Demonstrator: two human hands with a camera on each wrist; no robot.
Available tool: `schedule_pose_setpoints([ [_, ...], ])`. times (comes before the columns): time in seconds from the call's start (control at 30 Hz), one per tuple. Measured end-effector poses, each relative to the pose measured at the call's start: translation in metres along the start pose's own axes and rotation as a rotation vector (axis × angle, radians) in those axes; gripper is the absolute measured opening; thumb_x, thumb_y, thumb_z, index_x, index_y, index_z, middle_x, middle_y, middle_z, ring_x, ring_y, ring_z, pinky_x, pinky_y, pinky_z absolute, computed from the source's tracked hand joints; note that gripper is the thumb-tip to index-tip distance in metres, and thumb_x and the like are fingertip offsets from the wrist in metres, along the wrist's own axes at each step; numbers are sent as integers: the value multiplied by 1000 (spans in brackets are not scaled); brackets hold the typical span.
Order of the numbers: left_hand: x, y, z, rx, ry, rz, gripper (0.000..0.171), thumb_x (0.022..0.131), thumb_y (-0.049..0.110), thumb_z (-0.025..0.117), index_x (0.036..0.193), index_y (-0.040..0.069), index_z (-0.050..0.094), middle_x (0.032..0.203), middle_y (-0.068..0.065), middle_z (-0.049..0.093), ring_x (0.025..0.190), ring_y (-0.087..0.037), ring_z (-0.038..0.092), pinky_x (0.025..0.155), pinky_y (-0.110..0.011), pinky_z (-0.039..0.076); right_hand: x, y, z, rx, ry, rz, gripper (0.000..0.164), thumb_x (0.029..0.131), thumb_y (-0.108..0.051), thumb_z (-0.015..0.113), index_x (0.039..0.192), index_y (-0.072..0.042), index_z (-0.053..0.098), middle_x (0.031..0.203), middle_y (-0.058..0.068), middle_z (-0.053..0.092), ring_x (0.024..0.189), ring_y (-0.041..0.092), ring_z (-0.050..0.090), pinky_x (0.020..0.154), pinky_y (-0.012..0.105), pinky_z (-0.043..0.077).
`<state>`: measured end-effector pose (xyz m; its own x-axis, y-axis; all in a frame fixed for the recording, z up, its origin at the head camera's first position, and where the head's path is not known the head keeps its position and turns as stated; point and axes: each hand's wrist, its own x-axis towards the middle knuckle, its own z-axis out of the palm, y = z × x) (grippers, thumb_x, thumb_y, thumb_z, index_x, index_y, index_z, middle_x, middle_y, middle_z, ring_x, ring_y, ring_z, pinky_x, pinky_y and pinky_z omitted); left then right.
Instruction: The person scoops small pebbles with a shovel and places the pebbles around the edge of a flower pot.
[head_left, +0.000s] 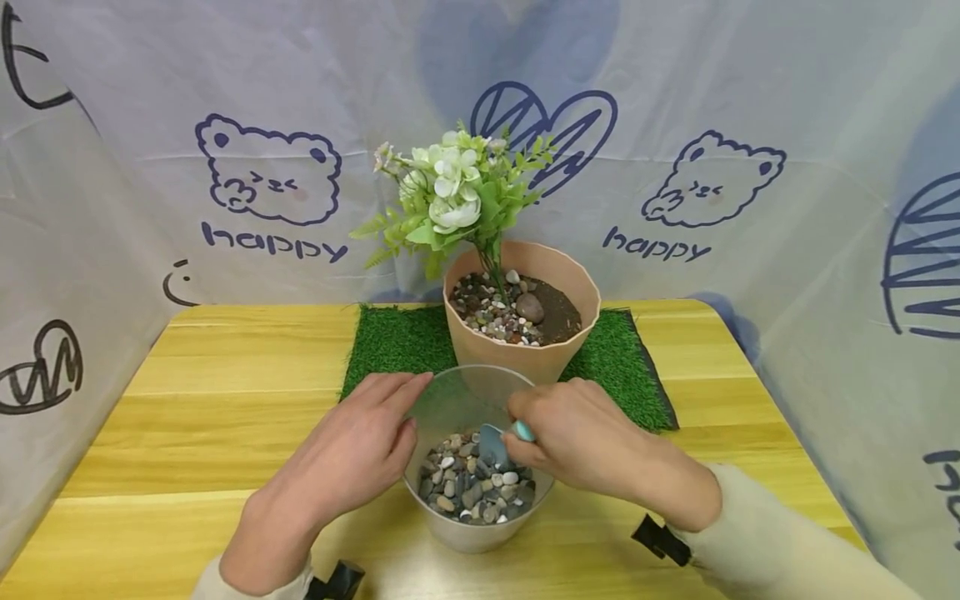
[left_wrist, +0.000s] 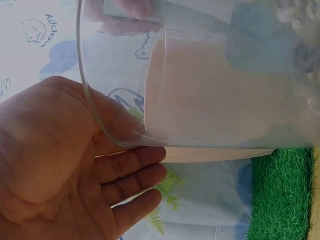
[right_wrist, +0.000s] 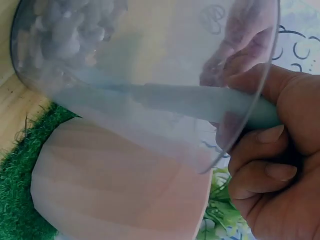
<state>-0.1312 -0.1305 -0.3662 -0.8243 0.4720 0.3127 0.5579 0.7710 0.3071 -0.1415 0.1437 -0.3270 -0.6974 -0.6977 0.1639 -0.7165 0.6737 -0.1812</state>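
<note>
A clear plastic tub (head_left: pixel 480 537) with pebbles (head_left: pixel 480 496) in its bottom stands at the table's front middle. Against its left rim my left hand (head_left: pixel 367 442) rests; in the left wrist view that hand (left_wrist: pixel 75 165) has its fingers extended along the wall. My right hand (head_left: pixel 577 429) grips the handle of a small blue-green trowel (head_left: pixel 492 446), its blade down among the pebbles. Through the clear wall, the right wrist view shows the trowel's handle (right_wrist: pixel 190 100) slanting into the tub, fingers curled round its end.
Behind the tub, a peach flowerpot (head_left: pixel 510 358) stands on a green turf mat (head_left: pixel 397 342). It holds soil, pebbles, a brown stone (head_left: pixel 529 307) and white artificial flowers (head_left: pixel 453 187). Printed cloth (head_left: pixel 375 67) hangs around the wooden table (head_left: pixel 225 392).
</note>
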Motion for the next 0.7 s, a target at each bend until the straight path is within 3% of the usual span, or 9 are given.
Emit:
schedule_pose_setpoints([
  [0.2, 0, 1, -1, -3, 9, 7, 50, 101, 9, 58, 150, 0, 56, 144, -13, 65, 133, -30, 60, 114, -48, 52, -2, 0, -3, 48, -16, 60, 33, 96, -25, 70, 70, -23, 51, 58, -16, 33, 50, 1, 34, 45, 19, 31],
  [0.37, 0, 1, 0, -6, 5, 0, 51, 101, 9, 57, 151, 1, 56, 144, -13, 65, 134, -30, 59, 114, -48, 52, -4, 2, -6, 94, -38, 80, 15, 97, -26, 71, 84, -19, 70, 59, -17, 49, 51, 0, 43, 48, 19, 41],
  [0.7, -1, 0, 1, -7, 3, -7, 51, 102, 9, 56, 152, 2, 55, 144, -12, 65, 134, -29, 59, 113, -48, 53, -5, 4, -6, 198, -118, 116, 14, 99, -29, 71, 93, -17, 76, 61, -17, 54, 54, -1, 48, 52, 20, 45],
])
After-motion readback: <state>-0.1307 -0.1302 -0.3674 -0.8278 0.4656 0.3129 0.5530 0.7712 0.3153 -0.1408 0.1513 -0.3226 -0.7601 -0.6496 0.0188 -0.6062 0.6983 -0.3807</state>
